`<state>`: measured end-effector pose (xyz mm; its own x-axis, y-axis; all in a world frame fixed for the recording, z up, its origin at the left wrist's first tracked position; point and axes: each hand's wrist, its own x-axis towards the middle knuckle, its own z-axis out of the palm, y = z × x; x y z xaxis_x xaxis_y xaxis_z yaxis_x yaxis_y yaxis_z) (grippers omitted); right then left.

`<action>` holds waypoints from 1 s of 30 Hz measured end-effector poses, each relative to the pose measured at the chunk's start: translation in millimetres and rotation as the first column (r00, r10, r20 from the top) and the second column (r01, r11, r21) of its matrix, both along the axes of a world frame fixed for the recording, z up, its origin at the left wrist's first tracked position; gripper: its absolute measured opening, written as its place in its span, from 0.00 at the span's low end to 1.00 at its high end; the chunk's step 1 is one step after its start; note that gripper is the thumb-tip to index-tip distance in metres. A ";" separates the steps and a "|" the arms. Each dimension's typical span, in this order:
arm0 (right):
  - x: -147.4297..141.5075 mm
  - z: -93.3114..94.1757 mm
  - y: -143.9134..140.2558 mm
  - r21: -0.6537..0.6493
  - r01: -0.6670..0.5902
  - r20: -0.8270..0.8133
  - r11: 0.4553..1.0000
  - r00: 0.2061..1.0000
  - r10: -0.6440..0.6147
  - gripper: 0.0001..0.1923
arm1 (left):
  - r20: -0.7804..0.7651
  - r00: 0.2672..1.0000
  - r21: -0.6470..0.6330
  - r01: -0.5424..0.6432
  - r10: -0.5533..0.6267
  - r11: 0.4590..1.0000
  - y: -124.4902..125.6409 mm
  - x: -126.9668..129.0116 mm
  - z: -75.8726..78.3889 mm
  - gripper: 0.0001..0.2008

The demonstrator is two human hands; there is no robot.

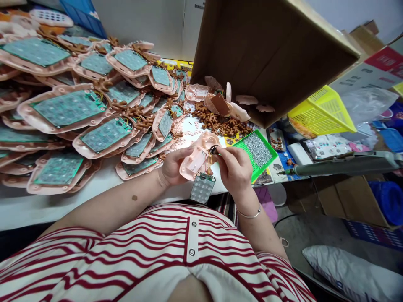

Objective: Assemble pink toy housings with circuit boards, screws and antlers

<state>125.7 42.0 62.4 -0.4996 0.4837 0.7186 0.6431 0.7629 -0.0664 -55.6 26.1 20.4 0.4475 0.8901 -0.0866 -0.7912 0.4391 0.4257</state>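
Observation:
My left hand (pixel 175 167) grips a pink plastic shell (pixel 199 157) by its left side, with the hollow inside facing up. Between the fingertips of my right hand (pixel 235 167) is a small round black speaker (pixel 214 149), held at the shell's upper right edge. Thin yellow wires run down from near the speaker to a green circuit board (pixel 203 188), which hangs below the shell, over my lap. Its face carries rows of pale, round bumps. Part of the shell is hidden behind my right fingers.
Stacked pink shells with circuit boards (pixel 71 105) fill the left. Brown plastic pieces (pixel 217 121) lie before a tilted cardboard box (pixel 270 54). A green tray (pixel 273 154) holds small metal screws (pixel 258 149). Farther right are a yellow basket (pixel 327 111) and an electric screwdriver (pixel 346 163).

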 end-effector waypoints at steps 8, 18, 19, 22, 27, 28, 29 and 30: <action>-0.9 7.0 -2.9 -0.022 0.035 0.000 0.999 0.999 -0.035 0.10 | -0.052 0.999 -0.005 -0.014 0.014 1.000 -2.7 5.6 -2.3 0.28; 1.8 14.0 -4.0 -0.032 0.074 0.135 0.997 0.988 -0.069 0.11 | -0.151 0.988 0.106 0.049 -0.032 0.993 0.2 1.8 0.7 0.36; 3.0 15.1 -2.9 -0.040 0.062 0.154 0.997 0.987 -0.056 0.11 | -0.160 0.986 0.114 0.062 -0.043 0.992 0.7 0.9 0.2 0.36; 4.4 16.0 -2.6 -0.053 0.068 0.224 0.996 0.973 -0.054 0.10 | -0.178 0.982 0.114 0.080 -0.059 0.990 0.7 0.7 -1.8 0.34; -4.9 5.6 -10.2 -0.045 0.150 0.136 0.988 0.980 -0.143 0.10 | -0.177 0.984 0.140 0.051 -0.026 0.989 -1.6 4.5 0.5 0.28; -7.3 3.5 -11.4 -0.007 0.162 0.146 0.987 0.976 -0.159 0.10 | -0.178 0.984 0.159 0.045 -0.016 0.986 -1.7 4.6 2.0 0.27; -9.1 2.0 -12.1 0.027 0.169 0.163 0.985 0.972 -0.171 0.11 | -0.179 0.984 0.181 0.039 -0.007 0.983 -1.8 4.2 3.6 0.25; -10.3 1.1 -12.2 0.042 0.174 0.181 0.984 0.967 -0.179 0.12 | -0.180 0.984 0.198 0.037 -0.001 0.979 -1.8 3.4 5.3 0.24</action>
